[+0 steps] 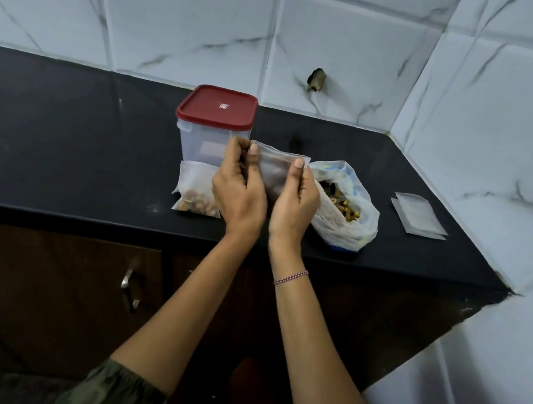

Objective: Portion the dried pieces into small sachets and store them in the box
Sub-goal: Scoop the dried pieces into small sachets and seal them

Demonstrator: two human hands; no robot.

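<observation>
Both my hands hold one small clear sachet [275,168] up above the black counter [60,145]. My left hand [237,191] pinches its top left corner, and my right hand [296,202] pinches its top right edge. Dark pieces show inside it, blurred. A filled sachet [193,191] with brown dried pieces lies on the counter just left of my left hand. Behind it stands a clear plastic box [198,141] with a red lid [218,106] on. Right of my hands lies an open plastic bag [343,209] of yellow-brown dried pieces.
Two flat unfilled sachets [419,214] lie on the counter at the right, near the tiled side wall [505,149]. Tiled wall rises behind the box. Below the counter edge is a dark cabinet door with a metal handle [129,288].
</observation>
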